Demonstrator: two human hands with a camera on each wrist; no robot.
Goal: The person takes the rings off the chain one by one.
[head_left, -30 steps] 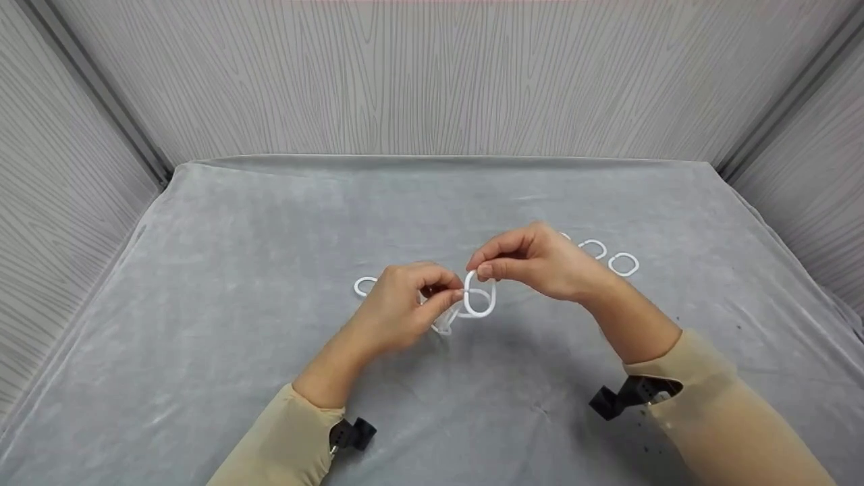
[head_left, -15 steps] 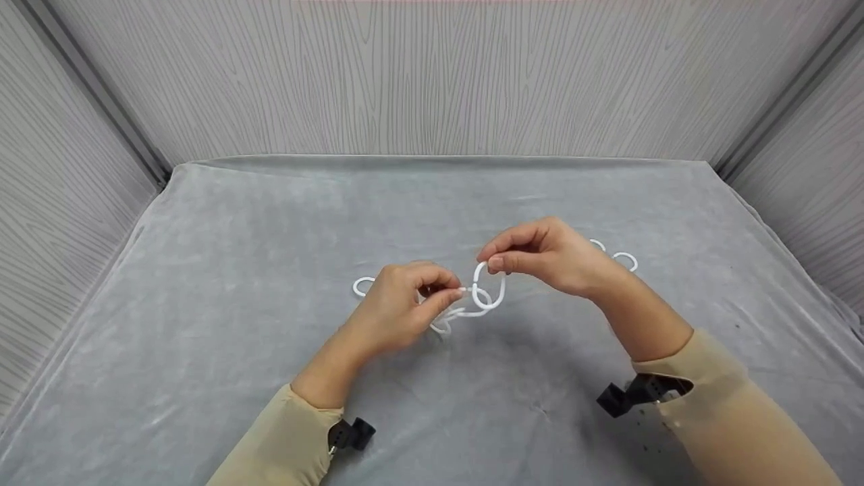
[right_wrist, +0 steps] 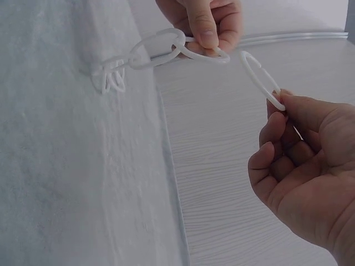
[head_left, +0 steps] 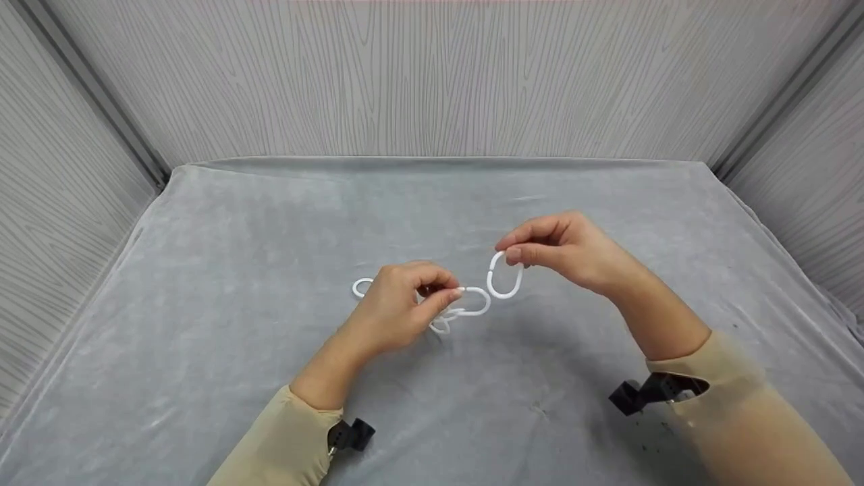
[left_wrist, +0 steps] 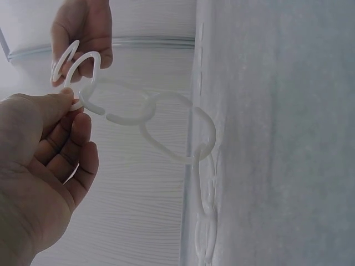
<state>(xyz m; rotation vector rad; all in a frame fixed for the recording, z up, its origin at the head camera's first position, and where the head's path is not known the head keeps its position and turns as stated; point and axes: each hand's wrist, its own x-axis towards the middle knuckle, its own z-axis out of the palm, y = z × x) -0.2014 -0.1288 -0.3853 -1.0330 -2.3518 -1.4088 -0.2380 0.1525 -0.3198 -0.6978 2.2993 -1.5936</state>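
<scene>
My left hand [head_left: 456, 293] pinches the end link of a white plastic chain [head_left: 471, 303] just above the grey cloth. The other links trail left behind the hand to a link [head_left: 362, 287] lying on the cloth. My right hand [head_left: 510, 255] pinches a single white oval ring [head_left: 505, 278] by its top. The ring hangs just right of the chain's end link. In the right wrist view the ring [right_wrist: 259, 80] is apart from the end link [right_wrist: 195, 51], with a small gap between them. In the left wrist view the chain [left_wrist: 166, 127] droops from my fingers [left_wrist: 66, 102] to the cloth.
The grey cloth [head_left: 270, 223] covers the whole table. Pale wood-grain walls [head_left: 432, 74] close it in at the back, left and right. Black camera mounts [head_left: 631, 397] sit on both wrists below beige sleeves.
My right hand has carried the ring up and to the right, from overlapping the chain's end link to hanging apart from it. The left hand has held still.
</scene>
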